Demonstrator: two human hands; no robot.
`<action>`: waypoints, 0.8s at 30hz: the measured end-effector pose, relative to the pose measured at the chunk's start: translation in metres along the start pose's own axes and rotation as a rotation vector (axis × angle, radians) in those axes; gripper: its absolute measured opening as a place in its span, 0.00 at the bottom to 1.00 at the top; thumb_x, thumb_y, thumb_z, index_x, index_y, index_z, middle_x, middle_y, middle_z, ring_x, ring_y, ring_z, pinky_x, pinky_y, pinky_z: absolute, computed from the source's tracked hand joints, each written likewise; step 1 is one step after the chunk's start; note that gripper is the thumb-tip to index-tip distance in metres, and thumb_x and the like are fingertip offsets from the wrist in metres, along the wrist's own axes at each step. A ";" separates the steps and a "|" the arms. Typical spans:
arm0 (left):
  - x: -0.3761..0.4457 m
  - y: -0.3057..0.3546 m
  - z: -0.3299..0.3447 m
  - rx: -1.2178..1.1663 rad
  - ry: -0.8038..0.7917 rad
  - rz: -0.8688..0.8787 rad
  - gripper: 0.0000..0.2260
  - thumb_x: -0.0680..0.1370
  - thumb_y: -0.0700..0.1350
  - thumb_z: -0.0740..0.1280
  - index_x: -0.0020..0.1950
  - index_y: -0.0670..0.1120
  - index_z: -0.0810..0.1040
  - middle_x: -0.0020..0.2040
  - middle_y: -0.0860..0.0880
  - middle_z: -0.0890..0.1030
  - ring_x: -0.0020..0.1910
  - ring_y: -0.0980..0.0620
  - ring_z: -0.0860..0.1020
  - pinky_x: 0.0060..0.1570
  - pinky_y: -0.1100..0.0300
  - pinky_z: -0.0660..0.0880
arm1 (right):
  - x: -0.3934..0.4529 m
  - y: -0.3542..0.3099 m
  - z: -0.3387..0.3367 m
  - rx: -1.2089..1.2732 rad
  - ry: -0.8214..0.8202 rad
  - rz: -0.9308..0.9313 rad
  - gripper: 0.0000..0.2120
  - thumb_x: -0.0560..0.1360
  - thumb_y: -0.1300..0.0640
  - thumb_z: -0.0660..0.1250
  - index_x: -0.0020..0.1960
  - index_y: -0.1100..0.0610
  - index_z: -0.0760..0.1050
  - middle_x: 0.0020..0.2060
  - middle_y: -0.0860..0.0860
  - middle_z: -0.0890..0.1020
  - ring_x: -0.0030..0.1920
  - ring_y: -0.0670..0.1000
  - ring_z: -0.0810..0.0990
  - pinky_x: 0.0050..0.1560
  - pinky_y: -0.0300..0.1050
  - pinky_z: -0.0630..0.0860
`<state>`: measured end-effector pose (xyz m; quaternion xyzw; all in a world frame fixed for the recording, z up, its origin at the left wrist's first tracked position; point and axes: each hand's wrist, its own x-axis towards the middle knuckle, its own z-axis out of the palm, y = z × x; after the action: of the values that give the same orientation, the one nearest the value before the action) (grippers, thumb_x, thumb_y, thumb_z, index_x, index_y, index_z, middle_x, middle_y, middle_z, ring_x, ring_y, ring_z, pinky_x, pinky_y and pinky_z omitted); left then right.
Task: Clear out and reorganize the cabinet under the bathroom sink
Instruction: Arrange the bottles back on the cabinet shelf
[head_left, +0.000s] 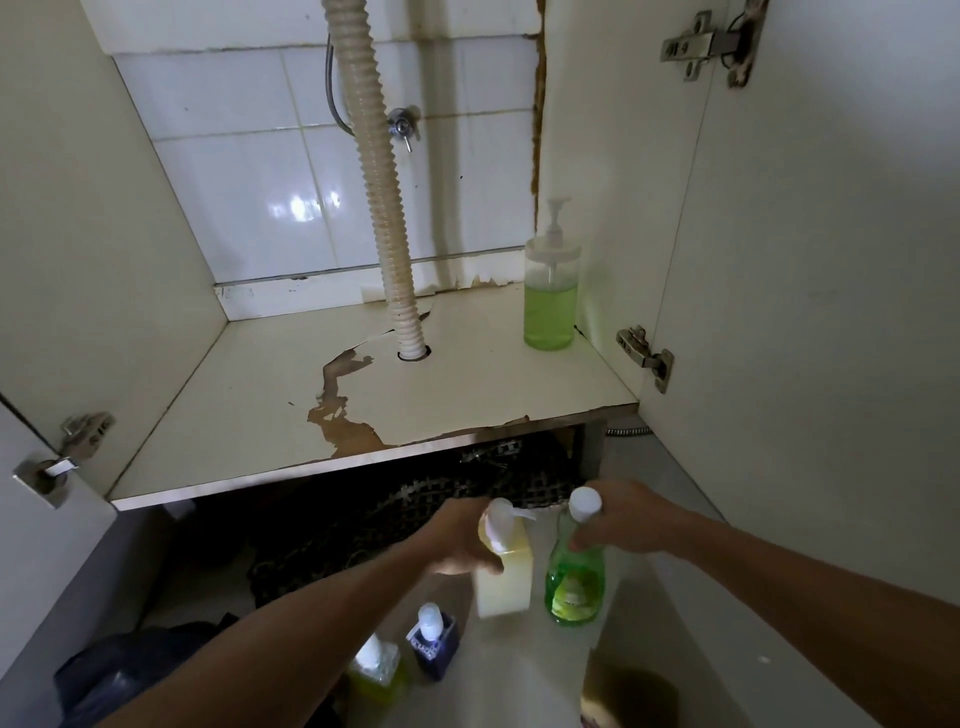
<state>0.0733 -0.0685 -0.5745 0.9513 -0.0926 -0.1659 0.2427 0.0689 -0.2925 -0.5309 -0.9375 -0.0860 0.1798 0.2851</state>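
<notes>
Plastic bottles, light and slick: our left hand (462, 540) grips yellow bottle (506, 577), right hand (623, 519) pinches green bottle (574, 582) neck at 5 o'clock.

Pump dispenser (550, 301): clear, green liquid, white pump. Held bottles: pale yellow bottle (506, 577); green bottle (574, 582), white cap. Cabinet floor (249, 395): cream, brown peeled patches.

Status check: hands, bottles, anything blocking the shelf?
Left hand grips pale yellow pump bottle. Right hand grips green bottle. Green soap dispenser on shelf, rest clear.
</notes>
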 end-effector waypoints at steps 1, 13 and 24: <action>0.000 0.004 -0.009 -0.017 0.022 0.013 0.33 0.67 0.46 0.77 0.70 0.47 0.70 0.65 0.48 0.75 0.63 0.49 0.73 0.58 0.60 0.68 | -0.001 -0.004 -0.010 -0.006 0.011 -0.007 0.11 0.66 0.52 0.77 0.41 0.53 0.76 0.39 0.47 0.77 0.42 0.48 0.76 0.37 0.38 0.70; 0.013 0.054 -0.128 -0.477 0.421 0.166 0.29 0.58 0.48 0.77 0.59 0.51 0.79 0.55 0.52 0.81 0.55 0.49 0.77 0.57 0.51 0.75 | 0.011 -0.057 -0.124 -0.075 0.523 -0.214 0.12 0.68 0.49 0.74 0.44 0.55 0.75 0.36 0.48 0.77 0.39 0.50 0.75 0.33 0.37 0.66; 0.055 0.006 -0.120 -0.640 0.635 0.045 0.35 0.64 0.37 0.78 0.69 0.48 0.72 0.64 0.49 0.77 0.62 0.48 0.75 0.63 0.55 0.70 | 0.096 -0.100 -0.115 0.143 0.679 -0.306 0.20 0.70 0.53 0.72 0.58 0.59 0.74 0.48 0.52 0.80 0.45 0.51 0.76 0.45 0.39 0.69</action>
<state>0.1668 -0.0362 -0.4867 0.8297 0.0216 0.1191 0.5448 0.1958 -0.2427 -0.4134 -0.8978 -0.1126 -0.1802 0.3858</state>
